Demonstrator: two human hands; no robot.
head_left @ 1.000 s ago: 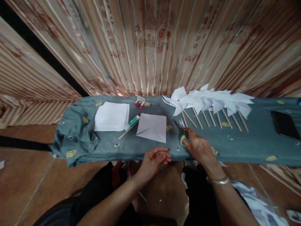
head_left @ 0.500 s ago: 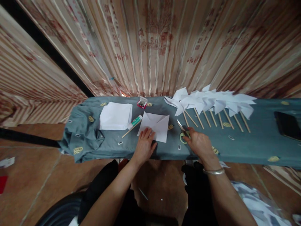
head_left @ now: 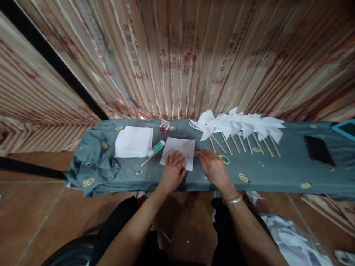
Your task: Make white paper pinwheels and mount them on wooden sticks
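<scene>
A white square sheet of paper (head_left: 177, 145) with faint creases lies on the cloth in front of me. My left hand (head_left: 174, 168) rests on its lower part, palm down, fingers spread. Just right of the sheet is my right hand (head_left: 215, 167), its fingers loosely bent and pointing left, with nothing visible in them. Behind that hand lie the scissors (head_left: 224, 159); one pale green handle loop shows and the hand covers much of the rest. A glue stick (head_left: 156, 148) and a thin wooden stick (head_left: 152, 154) lie left of the sheet.
A stack of white paper (head_left: 133, 142) sits at the left, and a small red box of pins (head_left: 164, 127) stands behind the sheet. Several paper pinwheels (head_left: 244, 123) on sticks overlap at the back right. A black phone (head_left: 318, 149) and a blue-edged device (head_left: 345, 129) lie farther right.
My right hand has let go of the scissors and moved left toward the sheet. My left hand stays on the paper, whose raised top edge now lies flatter. The view has shifted slightly.
</scene>
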